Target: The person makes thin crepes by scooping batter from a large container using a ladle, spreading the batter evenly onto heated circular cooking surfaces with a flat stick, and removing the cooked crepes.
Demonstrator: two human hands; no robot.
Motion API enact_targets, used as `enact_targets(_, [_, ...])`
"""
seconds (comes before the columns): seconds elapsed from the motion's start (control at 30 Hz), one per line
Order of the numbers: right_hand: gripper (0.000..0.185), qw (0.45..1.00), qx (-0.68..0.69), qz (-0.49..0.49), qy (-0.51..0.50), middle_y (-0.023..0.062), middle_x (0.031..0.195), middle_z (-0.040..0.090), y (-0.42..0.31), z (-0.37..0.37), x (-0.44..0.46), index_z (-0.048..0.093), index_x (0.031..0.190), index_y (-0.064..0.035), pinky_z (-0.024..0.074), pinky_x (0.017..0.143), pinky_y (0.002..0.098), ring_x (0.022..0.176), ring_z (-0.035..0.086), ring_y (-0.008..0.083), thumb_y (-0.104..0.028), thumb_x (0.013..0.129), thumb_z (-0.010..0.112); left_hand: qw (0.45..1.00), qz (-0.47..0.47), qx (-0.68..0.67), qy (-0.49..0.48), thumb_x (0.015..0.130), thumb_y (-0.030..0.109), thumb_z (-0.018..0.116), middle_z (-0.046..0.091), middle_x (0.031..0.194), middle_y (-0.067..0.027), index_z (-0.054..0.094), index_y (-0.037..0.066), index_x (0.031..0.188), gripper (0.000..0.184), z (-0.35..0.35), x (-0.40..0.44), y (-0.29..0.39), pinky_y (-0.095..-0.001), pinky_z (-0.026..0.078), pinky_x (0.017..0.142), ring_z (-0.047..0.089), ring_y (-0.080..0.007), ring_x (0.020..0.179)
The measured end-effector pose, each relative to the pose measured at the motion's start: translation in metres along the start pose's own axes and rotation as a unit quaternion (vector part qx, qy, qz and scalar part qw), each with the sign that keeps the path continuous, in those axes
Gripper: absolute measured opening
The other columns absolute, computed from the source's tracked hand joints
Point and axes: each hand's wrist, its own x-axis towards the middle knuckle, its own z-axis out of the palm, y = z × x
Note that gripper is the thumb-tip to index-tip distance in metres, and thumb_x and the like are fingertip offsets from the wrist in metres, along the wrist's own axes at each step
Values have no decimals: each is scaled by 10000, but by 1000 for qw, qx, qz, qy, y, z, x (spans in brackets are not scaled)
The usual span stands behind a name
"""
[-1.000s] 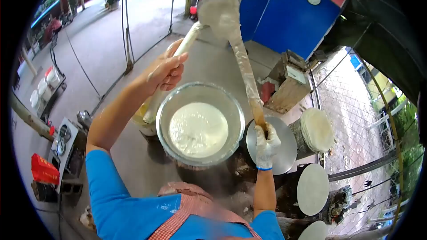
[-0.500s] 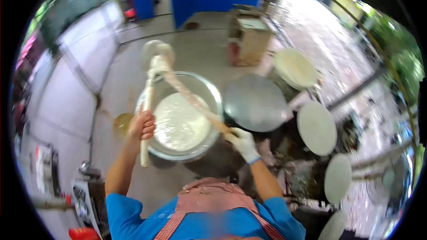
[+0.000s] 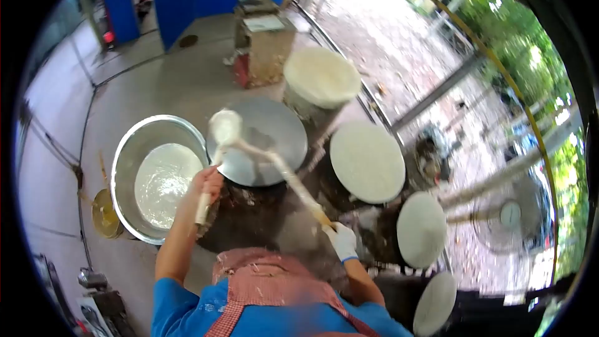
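My left hand [image 3: 209, 184], bare, is closed around the pale handle of a ladle [image 3: 226, 126]. The ladle's bowl, coated with white batter, is over the left part of a round grey griddle [image 3: 274, 140]. My right hand [image 3: 341, 241], in a white glove, grips the lower end of a long wooden-handled tool [image 3: 293, 181] smeared with white batter. Its far end reaches up beside the ladle, where I cannot make out its shape. Left of the griddle stands a large metal basin [image 3: 123, 150] holding white batter [image 3: 167, 184].
Round pale sheets cover several griddles, at the back [image 3: 322, 78], to the right [image 3: 367, 162], and nearer me [image 3: 422, 229]. A small yellowish pot [image 3: 107, 215] is left of the basin. Behind the griddle stands a worn box [image 3: 268, 50]. A metal post [image 3: 440, 90] slants at right.
The view has turned right. Both hands have carried the ladle and the wooden-handled tool from over the batter basin to the bare griddle.
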Motion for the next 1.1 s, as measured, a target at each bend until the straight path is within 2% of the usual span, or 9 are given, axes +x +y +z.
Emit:
enact_targets(0.17, [446,962,143,-164,163,178,964,644,-55,-8,45,544,1199,-171,479,778,402,905,615,331,-422,832,563,825,213,470,230,870,181,542,338,552,8,360,173,1206,383,47,90,13,-236,257,319,287,-83,376])
enact_targets(0.33, [380,982,-104,-133,89,207,877,626,-102,22,100,542,1186,-222,476,704,475,798,608,380,-406,855,507,808,236,487,233,798,84,529,430,595,-77,287,230,1358,627,-15,202,55,-344,365,374,438,-187,438])
enact_targets(0.43, [331,990,-40,-110,83,205,830,649,-79,24,130,585,1158,-173,494,672,422,759,634,336,-297,854,548,289,430,795,315,767,70,498,518,658,-159,313,245,1369,654,-68,216,92,-457,458,545,577,-319,611])
enact_targets(0.5, [308,966,236,-80,70,103,812,674,-54,37,147,607,1136,-77,496,636,326,700,630,210,-138,835,595,226,376,832,339,766,88,472,597,834,-210,322,248,1375,647,-38,178,78,-494,456,732,588,-403,814])
enact_targets(0.57, [311,797,595,-75,67,108,887,668,-73,68,158,625,1114,-29,482,693,254,776,607,152,-26,803,625,177,351,858,330,783,95,459,614,888,-205,305,246,1383,637,-21,165,76,-492,463,737,590,-405,806])
enact_targets(0.73, [394,994,-16,-57,97,200,959,626,-125,62,173,599,1137,-222,471,805,428,907,590,371,-466,854,473,296,476,772,300,794,87,478,601,836,-220,335,242,1378,621,-6,178,91,-452,457,665,594,-368,735])
enact_targets(0.9, [356,901,424,-50,81,187,1012,642,-136,103,203,634,1085,-53,472,784,311,918,634,207,-241,782,637,396,491,736,246,781,56,496,573,751,-205,321,230,1395,662,30,96,78,-386,444,612,561,-279,635])
enact_targets(1.03, [394,992,38,-85,90,180,999,635,-195,62,191,631,1094,-134,463,805,365,924,615,316,-393,807,555,421,378,773,285,762,44,496,599,859,-219,283,206,1414,705,-68,23,62,-393,457,619,579,-307,654])
enact_targets(1.1, [406,989,134,-40,58,175,1018,634,-165,35,181,621,1105,-115,465,805,364,940,612,315,-384,809,548,356,350,811,304,765,55,475,568,1040,-242,254,165,1420,700,-115,-14,50,-411,460,685,592,-369,777])
